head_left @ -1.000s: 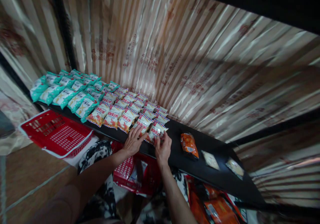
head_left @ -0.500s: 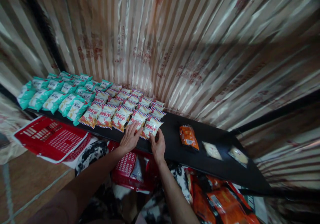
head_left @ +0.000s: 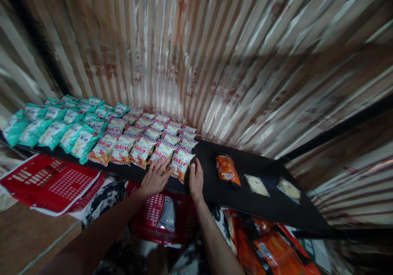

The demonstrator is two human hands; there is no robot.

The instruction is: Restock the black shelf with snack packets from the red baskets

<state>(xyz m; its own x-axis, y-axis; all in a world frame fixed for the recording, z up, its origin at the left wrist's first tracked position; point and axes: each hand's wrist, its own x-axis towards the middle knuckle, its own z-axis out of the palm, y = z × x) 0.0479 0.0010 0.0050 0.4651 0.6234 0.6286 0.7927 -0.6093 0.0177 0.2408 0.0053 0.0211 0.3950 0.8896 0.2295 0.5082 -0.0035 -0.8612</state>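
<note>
Several white-and-orange snack packets with striped edges [head_left: 141, 150] stand in rows on a black shelf [head_left: 208, 160]. My left hand [head_left: 156, 177] lies with fingers spread over the lower part of two front-row packets. Its fingertips touch the left side of the rightmost front packet [head_left: 181, 164]. Along that packet's right edge, my right hand [head_left: 195, 179] rests with its fingers stretched upward. Neither hand grips a packet. To the left are several teal-and-white snack packets [head_left: 52, 133], also in rows.
An orange packet [head_left: 227, 170] and two pale flat packets [head_left: 257, 185] lie farther right on the shelf. Beneath the front edge are red bags [head_left: 55, 180], a clear-looking packet [head_left: 167, 214] and orange bags [head_left: 276, 246]. Striped plastic sheeting [head_left: 172, 53] hangs behind.
My right hand has shifted from the lower right corner of the rightmost packet to its right edge, fingers straighter. My left hand stays on the front packets. The view has moved slightly.
</note>
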